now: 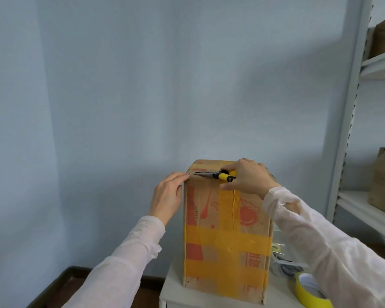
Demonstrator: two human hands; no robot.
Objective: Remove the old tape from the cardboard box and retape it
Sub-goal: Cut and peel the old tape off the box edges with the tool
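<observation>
Head view: right hand (247, 176) clenches yellow-handled pliers (218, 174) atop an upright taped box (227, 241); left hand (167, 194), fingers relaxed, touches its top left corner. Tape roll (307, 288) lies nearby.

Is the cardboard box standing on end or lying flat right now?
Standing on end: the cardboard box rises tall from the white table, its taped front face vertical toward the camera.

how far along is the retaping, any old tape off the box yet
Early. Done: nothing that shows; old tape bands still cross the cardboard box front. In hand: the right hand grips a yellow-handled tool, its tip at the top left edge, where the left hand touches. Left: strip the bands, then retape with the tape roll on the table.
</observation>
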